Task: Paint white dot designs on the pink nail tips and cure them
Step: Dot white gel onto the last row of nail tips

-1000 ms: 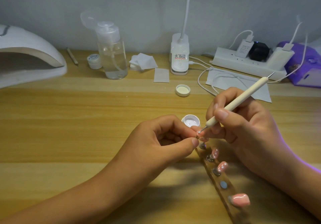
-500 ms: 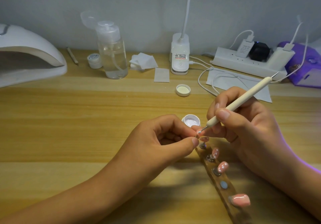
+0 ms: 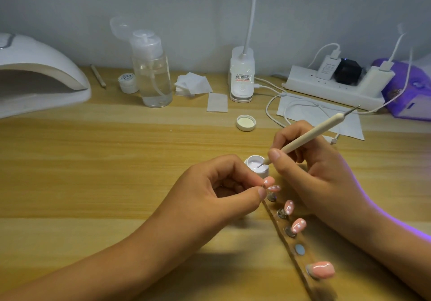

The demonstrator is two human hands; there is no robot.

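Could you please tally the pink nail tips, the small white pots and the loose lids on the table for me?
Pink nail tips: 5
Small white pots: 2
Loose lids: 1
Total: 8

My left hand (image 3: pixel 217 191) pinches a pink nail tip (image 3: pixel 268 181) between thumb and forefinger; my right hand (image 3: pixel 312 172) grips the dotting pen (image 3: pixel 312 135) pencil-style.

A plain pale grey wall (image 3: pixel 186 9) stands behind a wooden table (image 3: pixel 93 160) with light, yellowish grain in long bands. At the back edge, near the middle, stands a white desk lamp (image 3: pixel 241 76), its thin neck rising out of view. The light is soft, with a violet tint at the right edge.
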